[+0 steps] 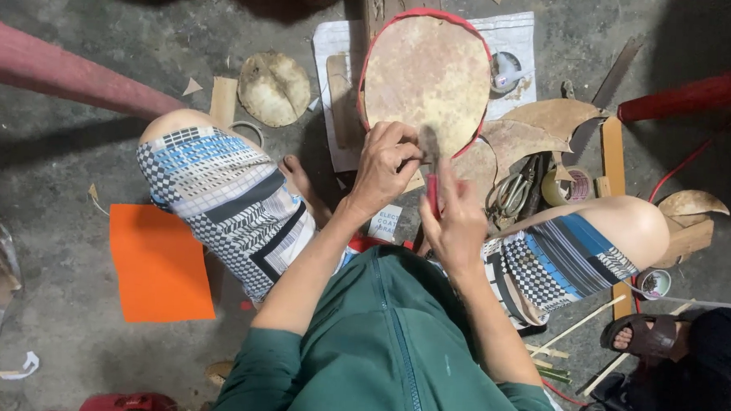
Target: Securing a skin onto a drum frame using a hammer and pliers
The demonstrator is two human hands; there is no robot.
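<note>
Concrete floor (pixel 51 162), grey and stained, carries everything. Seated person seen from above, green zip top, patterned shorts, knees spread left and right.

Between the knees, on the far side: oval leaf fan (pixel 427 74), tan mottled blade with a red bound rim, lying flat on white printed paper (pixel 513 32). Judged light, thin, stiff but brittle at the blade; likely to crack if flexed. Best held at the near narrow end or along the bound rim, not mid-blade.

Left hand (pixel 387 170): fingers curled, pinching the fan's near edge. Right hand (pixel 454 225): closed around a slim red-handled tool (pixel 433 196), tip at the fan's near end; tool type not resolvable.

Orange paper sheet (pixel 159 263) on the floor, near left. Round dried leaf disc (pixel 274 89) far left of the fan. Cut leaf offcuts (pixel 538 126) right of the fan, scissors (pixel 513 190) and tape roll (pixel 567 187) just beyond them. Hand saw (pixel 600 100) far right. Another person's sandalled foot (pixel 640 333) near right.
</note>
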